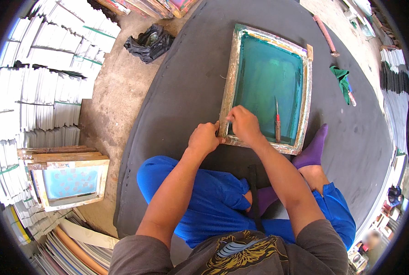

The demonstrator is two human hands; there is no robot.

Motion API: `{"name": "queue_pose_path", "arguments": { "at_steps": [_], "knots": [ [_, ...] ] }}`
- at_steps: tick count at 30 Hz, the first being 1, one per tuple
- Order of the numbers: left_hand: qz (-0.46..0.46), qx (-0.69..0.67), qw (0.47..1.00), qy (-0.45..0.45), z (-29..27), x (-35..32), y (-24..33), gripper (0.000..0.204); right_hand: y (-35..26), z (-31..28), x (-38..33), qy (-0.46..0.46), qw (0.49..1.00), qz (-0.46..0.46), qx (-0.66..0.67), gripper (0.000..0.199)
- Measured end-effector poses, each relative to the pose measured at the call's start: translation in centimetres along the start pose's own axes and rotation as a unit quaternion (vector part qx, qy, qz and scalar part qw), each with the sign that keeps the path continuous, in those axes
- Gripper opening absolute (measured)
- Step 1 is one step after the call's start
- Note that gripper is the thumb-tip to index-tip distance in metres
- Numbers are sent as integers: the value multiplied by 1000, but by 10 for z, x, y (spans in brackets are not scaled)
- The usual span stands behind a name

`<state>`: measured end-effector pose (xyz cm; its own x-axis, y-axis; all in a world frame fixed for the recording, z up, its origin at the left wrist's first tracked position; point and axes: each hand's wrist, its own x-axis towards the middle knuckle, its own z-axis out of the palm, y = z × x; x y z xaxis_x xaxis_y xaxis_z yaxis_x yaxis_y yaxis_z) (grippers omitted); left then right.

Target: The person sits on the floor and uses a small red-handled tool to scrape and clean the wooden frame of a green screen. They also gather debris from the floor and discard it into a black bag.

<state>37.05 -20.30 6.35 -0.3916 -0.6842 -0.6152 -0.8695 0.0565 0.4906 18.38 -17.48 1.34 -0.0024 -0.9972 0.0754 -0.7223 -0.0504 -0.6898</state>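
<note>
A screen printing frame point(227, 94) with worn, paint-stained wooden sides and green mesh lies in front of me. My left hand point(204, 138) is closed at its near left corner, gripping the wood there. My right hand point(245, 123) is curled over the same corner, just inside the left side, with its fingers pinched together. Whatever those fingers hold, if anything, is hidden. On the mesh to the right of that hand rests a thin pointed tool with a red and brown handle point(278, 126), its metal tip pointing away from me.
The frame lies on a dark grey padded surface point(181, 105), where I sit cross-legged. A hammer point(326, 36) and a green cloth point(340, 78) lie at the far right. On the floor are a black plastic bag point(150, 43), a blue-meshed frame point(71, 181) and tall paper stacks point(39, 87).
</note>
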Motion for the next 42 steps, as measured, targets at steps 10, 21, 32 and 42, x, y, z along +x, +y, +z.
{"name": "queue_pose_path", "arguments": {
  "at_steps": [10, 21, 32, 42],
  "knots": [
    [18, -10, 1000, -3, -2, 5, 2, 67, 23, -59, 63, 73, 991, 66, 94, 9],
    [9, -40, 999, 25, -53, 6, 13, 61, 8, -23, 26, 1, 907, 247, 343, 15],
    [17, -478, 800, 362, -120, 72, -55, 44, -62, 16, 203, -32, 944, 89, 316, 15],
    [2, -563, 757, 331, -113, 91, -53, 36, -113, 118, 357, -16, 957, 13, 288, 30]
  ]
}}
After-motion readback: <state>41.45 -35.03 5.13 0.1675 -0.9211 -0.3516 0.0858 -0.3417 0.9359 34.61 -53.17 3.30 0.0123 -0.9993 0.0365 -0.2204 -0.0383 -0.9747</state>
